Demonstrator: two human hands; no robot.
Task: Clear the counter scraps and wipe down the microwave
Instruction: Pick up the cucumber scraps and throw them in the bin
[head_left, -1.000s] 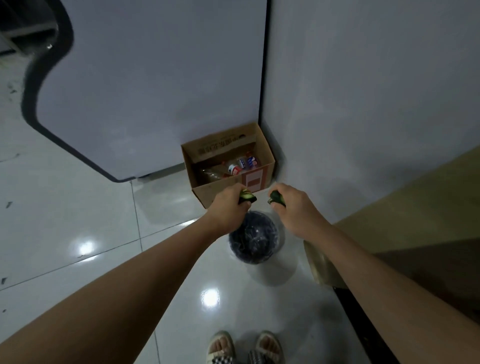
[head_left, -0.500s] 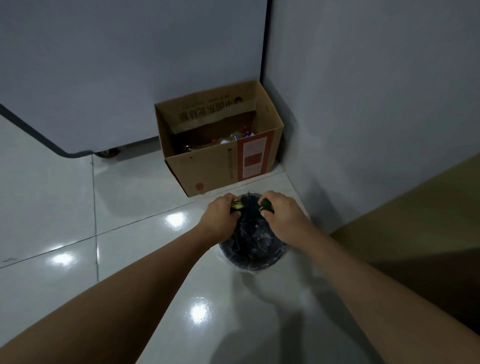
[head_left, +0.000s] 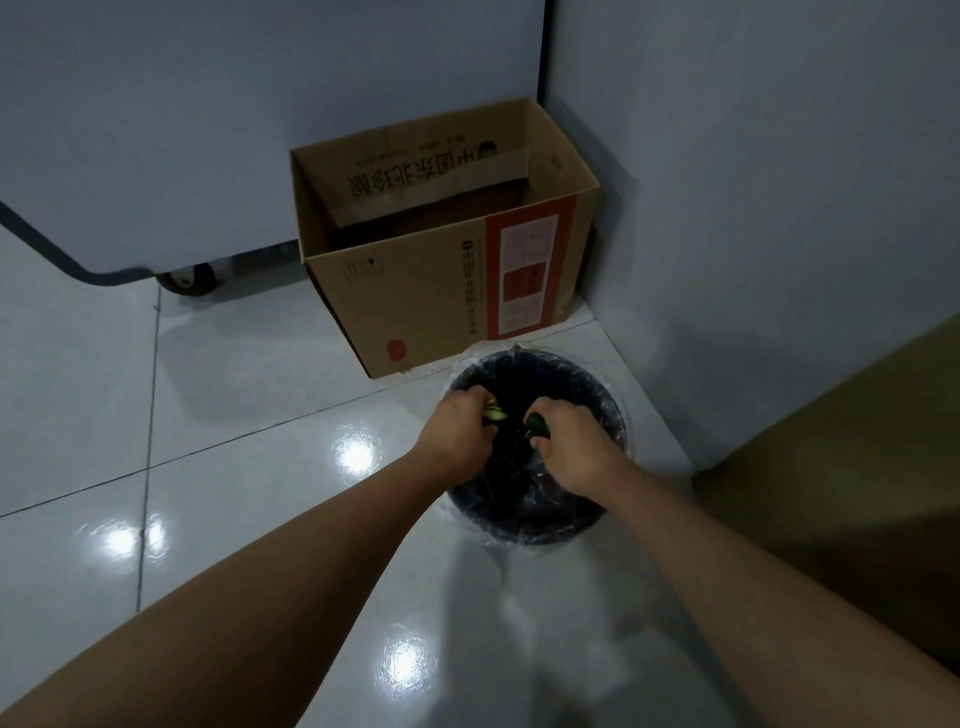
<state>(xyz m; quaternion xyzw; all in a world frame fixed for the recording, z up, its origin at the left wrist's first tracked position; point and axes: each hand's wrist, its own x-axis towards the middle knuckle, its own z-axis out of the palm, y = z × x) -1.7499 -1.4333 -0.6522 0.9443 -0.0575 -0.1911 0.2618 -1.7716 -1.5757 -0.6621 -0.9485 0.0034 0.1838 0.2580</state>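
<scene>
Shiny white floor tiles (head_left: 249, 415) fill the room, with bright light spots on them. Pale grey walls (head_left: 753, 182) meet in a corner. A round black trash bin with a clear plastic bag liner (head_left: 613, 415) stands on the floor near that corner.

Both arms reach down over the bin. The left hand (head_left: 457, 434) is curled tight around a small green vegetable scrap (head_left: 493, 414), and the scrap pokes out past the fingers. The right hand (head_left: 574, 441) is curled tight around a dark green vegetable scrap (head_left: 537, 427). Both scraps are right above the open mouth of the bin, just inside its rim. The two hands are close to each other but do not touch.

Just behind the bin sits an open brown cardboard box with a red and white label (head_left: 447, 306). The box stands against the wall in the corner. How much is inside the box cannot be seen; it looks dark in there.

To the left of the bin, farther back, is a big pale grey cabinet with a dark edge (head_left: 130, 130). A small black wheel (head_left: 189, 279) shows under it. To the right of the bin is a brown flat surface (head_left: 857, 441), partly in shadow.
</scene>
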